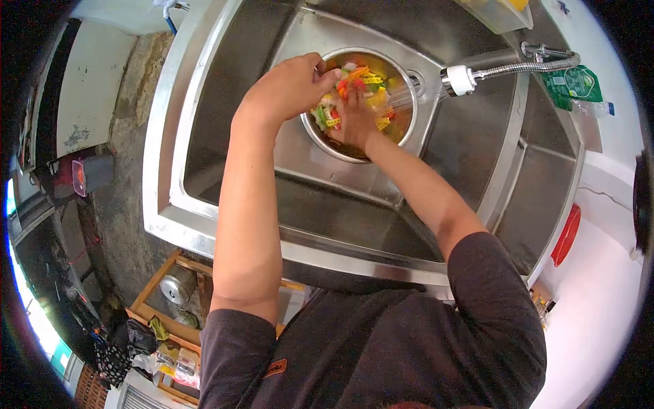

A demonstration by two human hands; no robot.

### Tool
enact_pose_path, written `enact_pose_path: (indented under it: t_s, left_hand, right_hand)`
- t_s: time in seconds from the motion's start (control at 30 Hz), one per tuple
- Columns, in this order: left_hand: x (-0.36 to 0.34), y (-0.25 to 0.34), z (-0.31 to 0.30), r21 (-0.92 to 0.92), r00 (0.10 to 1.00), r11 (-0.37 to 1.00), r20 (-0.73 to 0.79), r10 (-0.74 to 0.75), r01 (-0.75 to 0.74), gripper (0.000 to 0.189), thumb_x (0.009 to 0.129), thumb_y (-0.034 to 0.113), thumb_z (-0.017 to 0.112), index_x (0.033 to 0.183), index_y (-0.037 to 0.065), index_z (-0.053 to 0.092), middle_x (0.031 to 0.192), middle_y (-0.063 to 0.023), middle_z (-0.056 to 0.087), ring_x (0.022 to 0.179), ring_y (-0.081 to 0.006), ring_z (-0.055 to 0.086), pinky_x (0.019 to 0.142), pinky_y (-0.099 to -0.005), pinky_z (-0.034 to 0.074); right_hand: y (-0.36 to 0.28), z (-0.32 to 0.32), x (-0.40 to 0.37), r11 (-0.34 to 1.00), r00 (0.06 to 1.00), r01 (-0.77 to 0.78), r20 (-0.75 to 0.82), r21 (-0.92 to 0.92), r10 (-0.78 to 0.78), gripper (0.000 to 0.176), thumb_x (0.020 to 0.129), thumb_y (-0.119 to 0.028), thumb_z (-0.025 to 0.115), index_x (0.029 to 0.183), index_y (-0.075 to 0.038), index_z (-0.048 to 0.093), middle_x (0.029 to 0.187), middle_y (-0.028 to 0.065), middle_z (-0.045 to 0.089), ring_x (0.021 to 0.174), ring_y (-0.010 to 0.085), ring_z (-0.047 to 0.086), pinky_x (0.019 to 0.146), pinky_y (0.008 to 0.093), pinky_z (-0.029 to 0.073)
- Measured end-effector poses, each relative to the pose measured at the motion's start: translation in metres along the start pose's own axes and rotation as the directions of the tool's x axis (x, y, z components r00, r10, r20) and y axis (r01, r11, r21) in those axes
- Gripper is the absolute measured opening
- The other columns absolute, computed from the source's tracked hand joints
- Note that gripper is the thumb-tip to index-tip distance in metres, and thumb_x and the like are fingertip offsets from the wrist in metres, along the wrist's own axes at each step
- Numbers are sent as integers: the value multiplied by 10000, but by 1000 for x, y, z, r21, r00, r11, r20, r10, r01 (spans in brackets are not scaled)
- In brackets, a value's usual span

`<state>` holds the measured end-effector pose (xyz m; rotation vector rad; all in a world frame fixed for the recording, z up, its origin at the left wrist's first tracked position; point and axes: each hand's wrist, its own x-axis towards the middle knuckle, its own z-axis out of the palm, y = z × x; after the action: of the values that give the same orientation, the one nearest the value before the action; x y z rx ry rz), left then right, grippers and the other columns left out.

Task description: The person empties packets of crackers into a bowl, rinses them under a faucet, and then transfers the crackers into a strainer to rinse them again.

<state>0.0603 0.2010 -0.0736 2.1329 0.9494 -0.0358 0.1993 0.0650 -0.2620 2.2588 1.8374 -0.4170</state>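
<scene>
A round metal bowl (402,133) sits in the steel sink (225,102), filled with small colourful pieces, red, yellow, green and white (368,80). My left hand (289,85) grips the bowl's near-left rim. My right hand (354,119) is down inside the bowl among the pieces, fingers spread over them. A flexible tap with a white nozzle (458,80) points at the bowl from the right, and water streams from it onto the pieces.
A second, narrower sink basin (545,184) lies to the right. A green packet (572,85) and a red object (565,235) rest on the white counter. A clear container (497,13) stands behind the sink. A wooden shelf (170,300) with clutter stands below left.
</scene>
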Motion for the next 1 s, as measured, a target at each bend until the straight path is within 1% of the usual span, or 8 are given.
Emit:
enact_pose_path:
  t_s: [0.2,0.33,0.4,0.6,0.73,0.83,0.97,1.0]
  left_hand:
    - [0,-5,5,-26,999,999,-22,31,-31,512,955,485,577,1114,9,672,1009,-209,716,935,-347,693,853,-423,530]
    - [2,-3,4,-15,1000,1000,-9,25,-25,509,960,482,575,1115,7,672,1007,-209,716,933,-346,695,856,-422,531]
    - [2,-2,5,-7,999,999,-6,41,-41,505,961,479,575,1118,9,671,1011,-208,717,933,-344,696,857,-421,532]
    - [2,-3,6,-30,1000,999,-4,20,-20,491,964,475,574,1129,22,666,1023,-203,719,937,-334,702,857,-415,535]
    - [-1,-1,4,1,1000,1000,-15,25,-25,505,963,492,574,1131,25,665,1021,-210,717,938,-333,705,858,-411,539]
    - [1,1,3,-31,999,1000,43,-1,3,516,958,503,577,1129,23,665,1015,-214,716,938,-333,703,856,-417,539]
    - [1,-1,4,-9,1000,1000,-10,14,-14,513,957,500,579,1127,24,667,1011,-215,716,941,-338,700,851,-420,538]
    - [2,-1,3,-4,1000,1000,-7,20,-20,513,957,499,580,1127,23,667,1011,-218,715,944,-342,699,852,-422,537]
  right_hand:
    - [44,0,28,959,992,-99,105,267,73,617,813,-209,733,1342,-57,455,1339,291,493,1230,389,552,981,450,502]
    - [31,6,39,907,953,-181,-160,380,257,600,836,-254,720,1315,4,467,1316,290,504,1231,427,538,994,457,486]
    - [5,17,22,997,816,80,-573,-18,-76,662,835,-302,711,1375,-19,454,1329,272,501,1263,424,513,1034,467,451]
    - [37,40,33,967,979,194,-26,-164,-201,594,883,-340,613,1421,-110,512,1505,172,417,1375,406,411,1051,589,393]
    - [65,-23,50,942,942,-231,296,241,155,493,967,-410,516,1363,-122,575,1493,167,446,1334,401,458,1051,591,382]
    - [39,-41,42,982,988,-140,51,-123,148,577,911,-526,573,1314,-113,570,1352,179,530,1326,400,445,1045,492,393]
    - [-2,0,22,979,959,-124,-234,162,161,680,939,-512,522,1504,-151,408,1562,194,343,1425,421,335,1138,611,258]
    - [-1,6,17,995,987,84,-138,59,-75,717,936,-531,516,1532,-166,357,1584,203,295,1448,427,284,1138,625,241]
